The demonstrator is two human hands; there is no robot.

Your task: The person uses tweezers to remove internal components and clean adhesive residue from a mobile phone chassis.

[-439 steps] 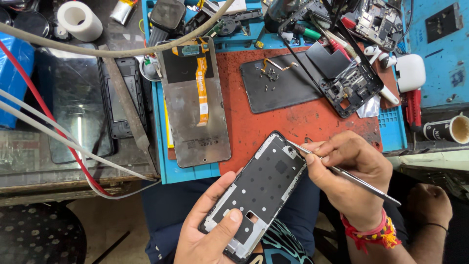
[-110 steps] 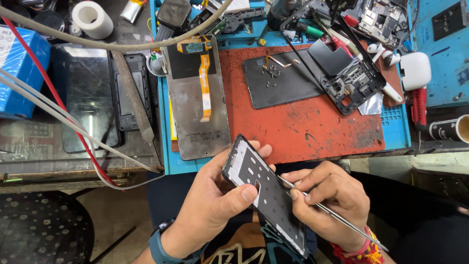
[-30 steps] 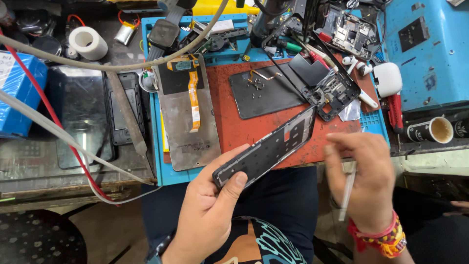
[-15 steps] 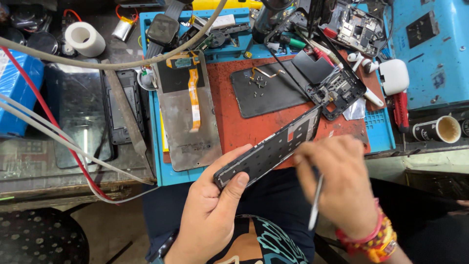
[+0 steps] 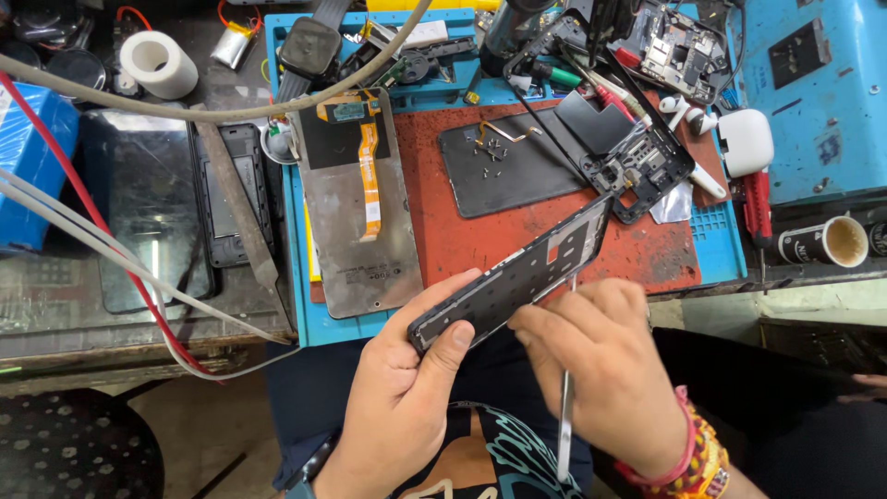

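phone frame unmoved in left hand; right hand, gripping tweezers, now touching it; cluttered counter, orange mat.

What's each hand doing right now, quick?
Left hand: closed on the lower end of the black phone frame, held tilted.
Right hand: closed around metal tweezers, fingertips also touching the frame.

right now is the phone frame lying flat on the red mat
No, the phone frame is lifted above the red mat, held edge-up in the left hand.
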